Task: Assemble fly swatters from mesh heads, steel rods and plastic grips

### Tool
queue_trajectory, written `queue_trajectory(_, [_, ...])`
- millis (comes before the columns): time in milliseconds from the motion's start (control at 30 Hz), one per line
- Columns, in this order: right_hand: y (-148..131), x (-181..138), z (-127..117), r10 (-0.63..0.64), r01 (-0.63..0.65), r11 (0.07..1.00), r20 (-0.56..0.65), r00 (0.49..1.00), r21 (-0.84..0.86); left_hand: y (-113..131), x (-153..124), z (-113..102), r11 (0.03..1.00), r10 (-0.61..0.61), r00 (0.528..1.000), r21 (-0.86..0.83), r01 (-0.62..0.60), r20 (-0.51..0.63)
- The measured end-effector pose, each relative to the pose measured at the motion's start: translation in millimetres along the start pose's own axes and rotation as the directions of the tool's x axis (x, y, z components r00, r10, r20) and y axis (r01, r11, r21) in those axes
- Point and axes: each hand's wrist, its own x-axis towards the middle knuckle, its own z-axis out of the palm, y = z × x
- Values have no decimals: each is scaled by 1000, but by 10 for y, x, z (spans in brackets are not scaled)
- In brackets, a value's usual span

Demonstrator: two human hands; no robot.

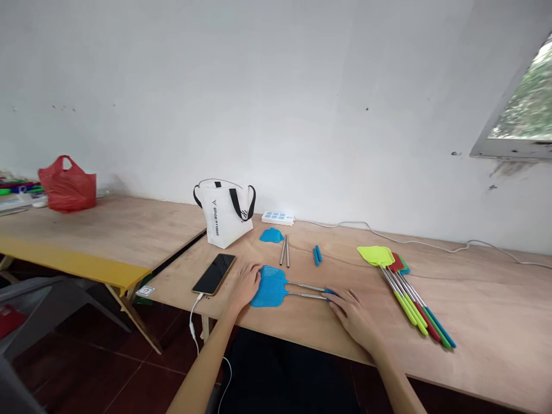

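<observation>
Two blue fly swatters (271,287) lie side by side on the table before me, their mesh heads to the left and metal rods pointing right. My left hand (247,284) rests beside the heads, fingers outstretched and touching their left edge. At the other end my right hand (351,313) lies palm down over the blue handles, which it mostly hides; its fingers are extended. Behind the swatters are loose blue swatter heads (271,235), two metal tubes (285,251) and two short blue handle grips (317,255).
To the right lies a bundle of yellow, red, green and blue fly swatters (407,299). A phone (214,273) with a white cable (192,325) is at the left. Further back stand a white bag (226,215) and a power strip (278,218). A red plastic bag (69,187) sits on another table.
</observation>
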Motion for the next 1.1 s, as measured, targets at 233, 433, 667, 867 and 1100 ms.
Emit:
queue_trajectory(233, [-146, 18, 88, -24, 24, 1000, 9, 1000, 7, 5, 31, 25, 993, -71, 997, -91, 69, -12])
queue_trajectory(433, [-146, 7, -5, -99, 97, 995, 58, 993, 22, 14, 36, -143, 948, -97, 991, -294, 119, 90])
queue_trajectory(667, [-338, 13, -121, -134, 126, 988, 96, 986, 87, 196, 55, -392, 868, -30, 999, -496, 4, -44])
queue_trajectory(867, [-281, 10, -177, -30, 17, 995, 124, 992, 103, 365, 75, -466, 843, -153, 966, -537, 19, -207])
queue_trajectory(1100, [319, -109, -442, 435, -439, 898, -208, 876, 29, 266, 71, -505, 871, -150, 969, -490, 36, -196])
